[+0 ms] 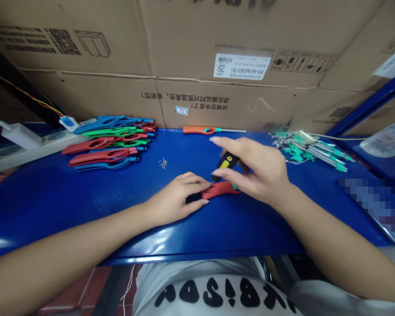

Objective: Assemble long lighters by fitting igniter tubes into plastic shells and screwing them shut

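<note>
My left hand (179,197) rests on the blue table (69,197), fingers curled over one end of a red plastic lighter shell (222,188) and pinning it down. My right hand (258,171) grips a black-and-yellow screwdriver (225,163), its tip pointing down at the red shell close to my left fingertips. A few small screws (163,163) lie loose on the table just beyond my left hand.
A pile of blue, green and red lighter shells (112,142) lies at the back left. One orange long-nosed lighter (204,130) lies by the cardboard boxes (197,61). Teal inner parts with metal tubes (311,149) lie at the back right. A white power strip (23,136) sits far left.
</note>
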Demonstrator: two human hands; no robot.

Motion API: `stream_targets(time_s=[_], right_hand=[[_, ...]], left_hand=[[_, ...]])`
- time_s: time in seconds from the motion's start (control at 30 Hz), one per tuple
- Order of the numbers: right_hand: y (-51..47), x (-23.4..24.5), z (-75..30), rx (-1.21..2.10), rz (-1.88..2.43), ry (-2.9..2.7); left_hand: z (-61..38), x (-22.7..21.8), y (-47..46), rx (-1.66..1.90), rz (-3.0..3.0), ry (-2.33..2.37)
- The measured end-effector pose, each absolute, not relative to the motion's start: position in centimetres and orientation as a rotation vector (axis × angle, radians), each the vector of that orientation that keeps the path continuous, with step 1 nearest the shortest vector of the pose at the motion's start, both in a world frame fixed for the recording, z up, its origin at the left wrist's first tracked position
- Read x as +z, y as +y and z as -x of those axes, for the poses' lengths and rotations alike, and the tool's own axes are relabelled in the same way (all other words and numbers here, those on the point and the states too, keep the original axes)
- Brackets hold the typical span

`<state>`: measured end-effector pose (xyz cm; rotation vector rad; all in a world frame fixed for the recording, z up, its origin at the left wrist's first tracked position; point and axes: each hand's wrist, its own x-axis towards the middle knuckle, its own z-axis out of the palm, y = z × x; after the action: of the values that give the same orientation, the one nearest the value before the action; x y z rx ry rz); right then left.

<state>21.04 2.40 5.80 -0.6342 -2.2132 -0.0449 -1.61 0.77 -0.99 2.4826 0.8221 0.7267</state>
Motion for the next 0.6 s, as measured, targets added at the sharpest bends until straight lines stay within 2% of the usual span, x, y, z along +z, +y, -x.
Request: stream_targets(time_s=[0.13,0.3,0.47,0.6], right_hand=[[2.76,5.91,-21.23,0.249,0.634,-2.227],[2.68,6.03,-21.14,0.051,0.681,-2.135],[2.09,6.24,-20.96,0.313,0.618,-2.229],[2.05,6.14,-20.95,0.125,0.618,-2.211]], left_hand=[[1.59,-0.88,0.75,0.708,-2.463,0.829],[1.55,-0.77,0.73,0.706,-2.469,0.832],[1.51,-0.72,0.74,0.712,-2.475,0.829],[1.53,-0.85,0.77,0.711,-2.493,0.845]])
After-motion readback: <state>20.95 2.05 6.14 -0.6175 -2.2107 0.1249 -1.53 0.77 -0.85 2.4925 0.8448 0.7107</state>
